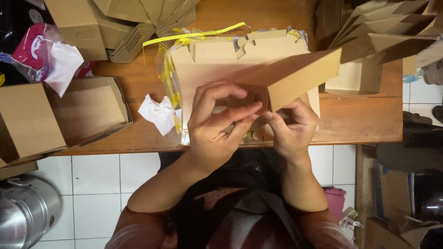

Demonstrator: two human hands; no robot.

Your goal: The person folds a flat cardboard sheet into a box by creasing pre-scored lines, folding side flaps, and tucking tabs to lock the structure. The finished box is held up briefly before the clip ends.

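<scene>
Brown flat-cut cardboard box blank (295, 76), half folded, sits above the wrapped stack of blanks (207, 64) at table centre, its long panel rising toward 2 o'clock; it looks light, stiff along the panels and easily creased. Your left hand (217, 124) and right hand (290, 127) pinch its lower tabs with curled fingers; grip near the fold lines.

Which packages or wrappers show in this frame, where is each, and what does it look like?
Clear plastic wrapper: table centre, around a stack of flat brown carton blanks, yellow strap over it.
Pink and white pouch: upper left, crumpled white tissue sticking out.
Brown carton: half folded, held by left hand and right hand.
Open brown box: left on table.
Folded boxes: stacked, upper right.
</scene>
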